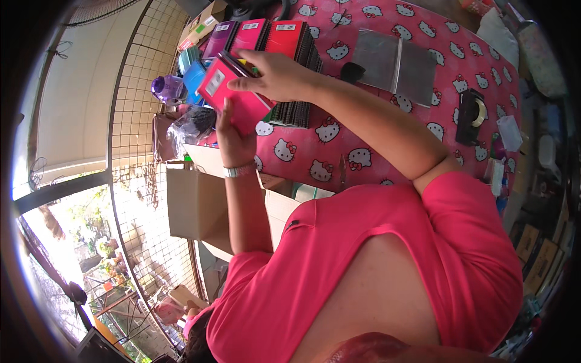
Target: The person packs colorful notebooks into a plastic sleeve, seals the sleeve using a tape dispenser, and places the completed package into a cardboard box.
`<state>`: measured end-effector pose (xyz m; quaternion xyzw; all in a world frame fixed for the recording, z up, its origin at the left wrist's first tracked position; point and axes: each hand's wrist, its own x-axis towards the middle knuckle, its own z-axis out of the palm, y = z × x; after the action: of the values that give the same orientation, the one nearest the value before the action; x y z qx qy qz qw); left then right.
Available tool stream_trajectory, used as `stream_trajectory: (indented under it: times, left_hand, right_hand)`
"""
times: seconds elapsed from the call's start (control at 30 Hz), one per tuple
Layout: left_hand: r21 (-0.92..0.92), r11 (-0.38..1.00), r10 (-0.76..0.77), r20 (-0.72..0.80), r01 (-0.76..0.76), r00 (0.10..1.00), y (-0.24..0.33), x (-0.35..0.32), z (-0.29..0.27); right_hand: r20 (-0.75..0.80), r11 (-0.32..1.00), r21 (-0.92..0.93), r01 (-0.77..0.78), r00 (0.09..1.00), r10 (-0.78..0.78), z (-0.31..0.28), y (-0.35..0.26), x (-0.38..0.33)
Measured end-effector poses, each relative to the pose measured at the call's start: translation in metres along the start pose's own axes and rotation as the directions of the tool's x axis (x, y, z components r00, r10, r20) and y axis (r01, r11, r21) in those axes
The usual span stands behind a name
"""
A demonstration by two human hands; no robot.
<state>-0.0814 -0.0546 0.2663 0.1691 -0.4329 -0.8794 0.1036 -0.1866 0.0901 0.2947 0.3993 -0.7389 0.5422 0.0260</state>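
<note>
My left hand (235, 142) grips the lower edge of a small stack of notebooks, a pink notebook (247, 110) with a white label on top. From the right, my right hand (278, 75) reaches over the same stack, thumb on the pink cover and fingers along its far edge. The notebooks are tilted above the table's left part. Just beyond them stand piles of spiral notebooks: a purple notebook (219, 37), a magenta notebook (249, 35) and a red notebook (284, 39) lie on top. My right forearm partly hides the red pile.
A pink cat-print cloth (327, 130) covers the table. On it lie clear plastic sleeves (376, 57), a black item (352, 72) and a black tape dispenser (469, 118). A purple container (168, 89) stands at the left. An opened cardboard box (196, 196) sits below the near left edge.
</note>
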Motion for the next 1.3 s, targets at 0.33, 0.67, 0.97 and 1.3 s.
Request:
stream_trajectory:
  times: [0.33, 0.67, 0.97, 1.3]
  left_hand:
    - [0.053, 0.995, 0.088, -0.194, -0.079, 0.977, -0.004, -0.075, -0.076]
    - [-0.078, 0.996, 0.02, -0.239, -0.04, 0.971, -0.007, -0.071, -0.09]
    - [-0.255, 0.967, 0.0, -0.07, -0.018, 0.998, 0.011, -0.069, -0.086]
    - [-0.292, 0.956, -0.067, -0.217, 0.001, 0.974, 0.012, -0.082, -0.123]
  right_hand:
    - [-0.224, 0.85, 0.021, -0.527, 0.826, 0.517, 0.038, 0.054, -0.048]
    - [-0.292, 0.866, 0.234, -0.441, 0.818, 0.496, 0.047, 0.051, -0.039]
    - [0.2, 0.957, -0.289, -0.032, 0.975, 0.093, 0.069, 0.006, 0.043]
    - [0.786, 0.554, -0.467, 0.689, 0.611, -0.096, 0.083, 0.04, 0.068]
